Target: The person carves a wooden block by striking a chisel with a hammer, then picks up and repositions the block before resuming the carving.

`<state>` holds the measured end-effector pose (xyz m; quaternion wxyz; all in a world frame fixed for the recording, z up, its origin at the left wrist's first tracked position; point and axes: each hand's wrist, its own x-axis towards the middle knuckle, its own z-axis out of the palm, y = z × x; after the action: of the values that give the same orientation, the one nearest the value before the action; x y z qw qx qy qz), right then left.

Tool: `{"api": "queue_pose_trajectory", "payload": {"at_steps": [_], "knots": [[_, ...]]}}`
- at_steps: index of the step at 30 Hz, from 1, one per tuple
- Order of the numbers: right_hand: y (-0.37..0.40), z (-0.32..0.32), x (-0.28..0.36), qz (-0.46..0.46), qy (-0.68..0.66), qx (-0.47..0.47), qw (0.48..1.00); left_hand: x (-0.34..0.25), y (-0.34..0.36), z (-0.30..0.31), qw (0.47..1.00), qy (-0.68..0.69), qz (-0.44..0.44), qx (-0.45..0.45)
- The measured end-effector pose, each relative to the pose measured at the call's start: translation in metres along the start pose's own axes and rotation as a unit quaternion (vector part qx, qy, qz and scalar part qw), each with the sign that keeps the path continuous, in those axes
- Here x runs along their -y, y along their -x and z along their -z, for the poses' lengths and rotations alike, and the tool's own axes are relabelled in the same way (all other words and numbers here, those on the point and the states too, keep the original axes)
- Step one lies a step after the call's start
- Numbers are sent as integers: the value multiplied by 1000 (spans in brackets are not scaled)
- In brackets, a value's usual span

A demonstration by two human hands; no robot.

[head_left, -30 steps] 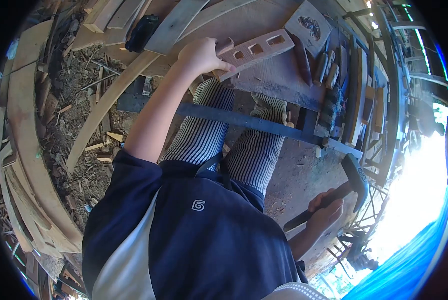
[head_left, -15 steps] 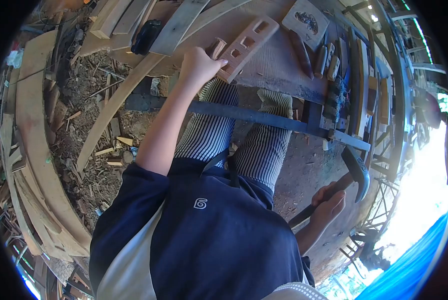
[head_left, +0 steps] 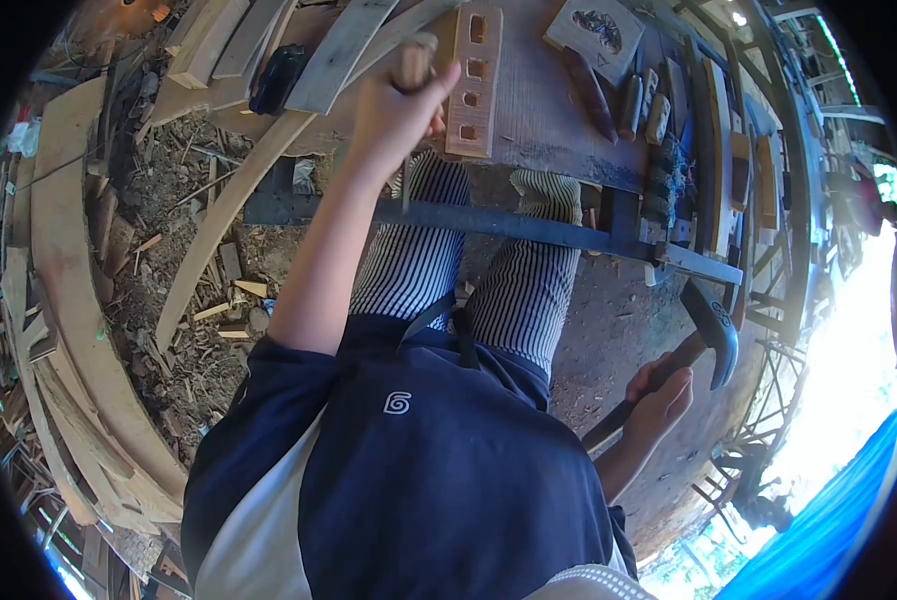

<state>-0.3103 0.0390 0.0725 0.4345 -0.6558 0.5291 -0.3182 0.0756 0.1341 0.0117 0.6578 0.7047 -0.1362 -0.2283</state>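
My left hand (head_left: 394,115) is closed round the wooden handle (head_left: 415,62) of a tool, whose lower part is mostly hidden by the hand. Just right of it, a reddish wooden block (head_left: 475,85) with several cut holes lies on the brown bench board (head_left: 539,120), apart from my fingers. At the lower right my right hand (head_left: 659,400) grips the dark handle of a hammer (head_left: 711,335), its metal head raised and pointing away from me.
Right of the block lie a carved wooden piece (head_left: 597,35), a dark wooden handle (head_left: 591,95) and several tools. A metal bar (head_left: 489,224) crosses above my legs. Planks (head_left: 344,55) and a black object (head_left: 281,80) are at the upper left.
The block has turned from slanted to nearly upright in view, and my left hand has come off it. The tool in that hand has been lifted upward. The right hand and hammer barely moved.
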Motion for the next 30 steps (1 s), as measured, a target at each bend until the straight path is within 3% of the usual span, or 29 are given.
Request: {"api": "queue_pose_trajectory", "payload": {"at_steps": [1, 3, 4, 6, 7, 9, 12, 13, 17, 19, 23, 25, 29, 30], "knots": [[-1, -1, 1, -5, -4, -2, 1000, -11, -2, 3, 1000, -1, 1, 0], [-1, -4, 3, -11, -6, -9, 1000, -27, -8, 7, 984, 107, -140, 21], [-1, -6, 4, -17, -8, -17, 1000, -30, -13, 7, 984, 107, -139, 22], [-2, -7, 3, -16, -6, -17, 1000, -33, -24, 5, 937, 210, -247, 131], [-3, -7, 2, -15, -6, -16, 1000, -32, -26, 1, 937, 210, -247, 132], [-2, -9, 3, -13, -3, -9, 1000, -31, -27, -11, 891, 206, -363, 177], [-1, -9, 1, -9, 0, 6, 1000, -39, -16, -14, 918, 90, -323, 211], [-1, -9, 1, -6, 0, 13, 1000, -34, -21, -18, 906, 84, -347, 227], [-1, -9, 1, -14, 7, 8, 1000, -31, -21, -35, 919, 190, -263, 227], [-2, -7, 0, -16, 6, 12, 1000, -30, -31, -36, 901, 151, -305, 268], [-2, -8, -2, -9, 8, 18, 1000, -27, -43, -39, 891, 106, -353, 267], [-2, -10, 0, -6, 13, 18, 1000, -24, -42, -45, 873, 68, -442, 195], [-1, -10, -2, -7, 9, 17, 1000, -14, -47, -43, 867, 102, -430, 229], [-1, -9, -3, -7, 6, 26, 1000, -16, -43, -42, 883, 112, -392, 232]]}}
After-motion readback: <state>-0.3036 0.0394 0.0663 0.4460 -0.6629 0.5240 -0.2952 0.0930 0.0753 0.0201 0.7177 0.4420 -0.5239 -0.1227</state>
